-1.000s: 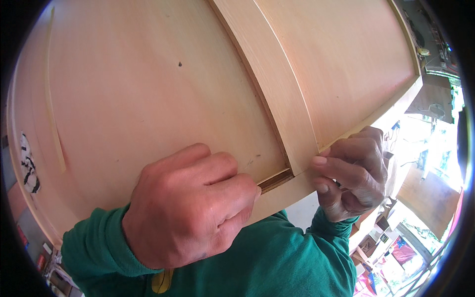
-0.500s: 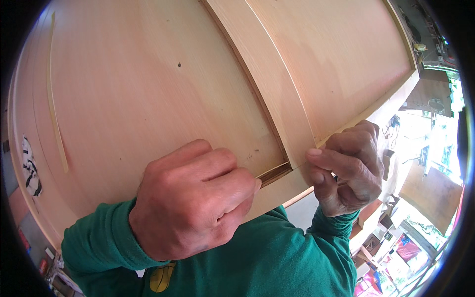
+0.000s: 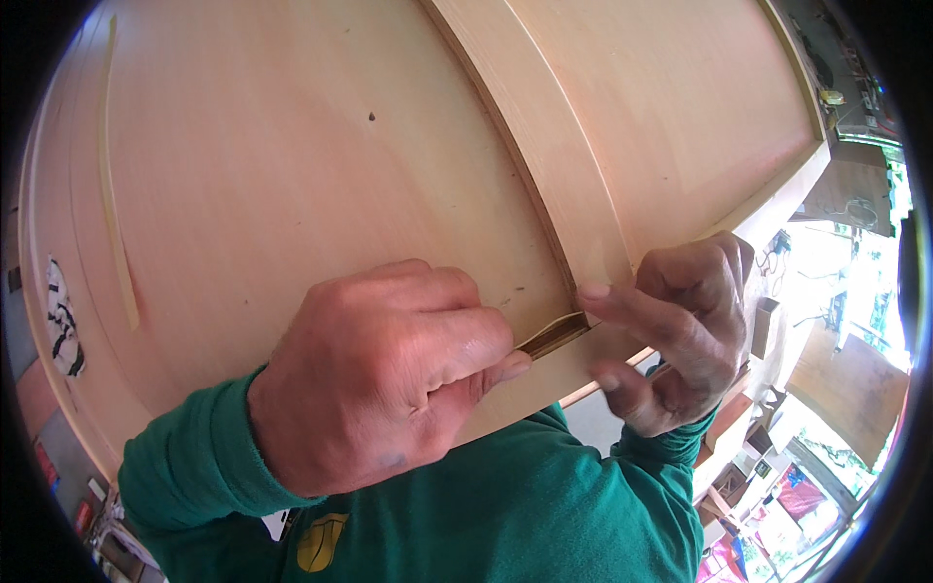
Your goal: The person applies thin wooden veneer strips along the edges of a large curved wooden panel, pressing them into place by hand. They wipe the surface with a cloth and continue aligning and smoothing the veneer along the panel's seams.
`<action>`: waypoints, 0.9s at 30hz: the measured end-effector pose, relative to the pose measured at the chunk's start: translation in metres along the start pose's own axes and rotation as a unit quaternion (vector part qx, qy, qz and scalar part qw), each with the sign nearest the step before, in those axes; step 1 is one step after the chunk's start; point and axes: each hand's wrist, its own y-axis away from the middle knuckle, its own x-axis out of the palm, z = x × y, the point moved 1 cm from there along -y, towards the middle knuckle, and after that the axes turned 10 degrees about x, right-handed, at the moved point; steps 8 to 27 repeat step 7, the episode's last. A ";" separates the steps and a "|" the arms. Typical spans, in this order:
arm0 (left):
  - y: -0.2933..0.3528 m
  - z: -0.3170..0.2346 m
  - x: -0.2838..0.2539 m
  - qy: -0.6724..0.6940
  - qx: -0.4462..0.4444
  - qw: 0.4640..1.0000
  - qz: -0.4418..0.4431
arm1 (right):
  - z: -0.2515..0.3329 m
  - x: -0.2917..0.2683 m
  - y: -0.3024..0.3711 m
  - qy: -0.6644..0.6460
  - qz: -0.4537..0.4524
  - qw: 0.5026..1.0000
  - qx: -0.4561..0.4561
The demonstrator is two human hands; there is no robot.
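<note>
A pale wooden panel (image 3: pixel 243 175) with raised frame strips lies in front of me. My left hand (image 3: pixel 389 364) is closed at its near edge, thumb against curled fingers. From that pinch a thin pale wood strip (image 3: pixel 556 326) runs right, along a dark slot (image 3: pixel 559 337) in the edge rail; the rest of it is hidden by the hand. My right hand (image 3: pixel 685 325) is at the corner where the crosspiece (image 3: pixel 564 185) meets the rail. Its index finger and thumb are apart, the fingertip over the joint and the thumb lower, by the rail's outer side.
A long, narrow, yellowish strip (image 3: pixel 115 194) lies on the panel's left part, with a black-and-white patterned scrap (image 3: pixel 63 321) near the left edge. Beyond the right edge are brown boards (image 3: pixel 846 384) and cluttered workshop items in bright light.
My left hand has shifted slightly right along the rail. The right index finger and thumb have spread apart, the fingertip moving left over the joint. The thin strip now shows between my hands.
</note>
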 end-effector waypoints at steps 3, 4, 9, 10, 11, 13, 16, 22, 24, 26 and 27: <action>0.002 0.001 -0.003 0.002 -0.004 1.000 0.012 | 0.002 0.004 0.001 0.046 0.043 0.997 -0.036; 0.002 0.000 -0.004 0.000 -0.005 1.000 0.017 | 0.003 0.003 0.000 0.051 0.056 0.996 -0.036; 0.003 -0.001 -0.004 0.001 -0.006 1.000 0.015 | 0.004 -0.001 -0.005 0.070 0.089 0.993 -0.043; 0.003 -0.001 -0.004 0.001 -0.006 1.000 0.015 | 0.004 -0.001 -0.005 0.070 0.089 0.993 -0.043; 0.003 -0.001 -0.004 0.001 -0.006 1.000 0.015 | 0.004 -0.001 -0.005 0.070 0.089 0.993 -0.043; 0.003 -0.001 -0.004 0.001 -0.006 1.000 0.015 | 0.004 -0.001 -0.005 0.070 0.089 0.993 -0.043; 0.003 -0.001 -0.004 0.001 -0.006 1.000 0.015 | 0.004 -0.001 -0.005 0.070 0.089 0.993 -0.043; 0.003 -0.001 -0.004 0.001 -0.006 1.000 0.015 | 0.004 -0.001 -0.005 0.070 0.089 0.993 -0.043; 0.003 -0.001 -0.004 0.001 -0.006 1.000 0.015 | 0.004 -0.001 -0.005 0.070 0.089 0.993 -0.043; 0.003 -0.001 -0.004 0.001 -0.006 1.000 0.015 | 0.004 -0.001 -0.005 0.070 0.089 0.993 -0.043; 0.003 -0.001 -0.004 0.001 -0.006 1.000 0.015 | 0.004 -0.001 -0.005 0.070 0.089 0.993 -0.043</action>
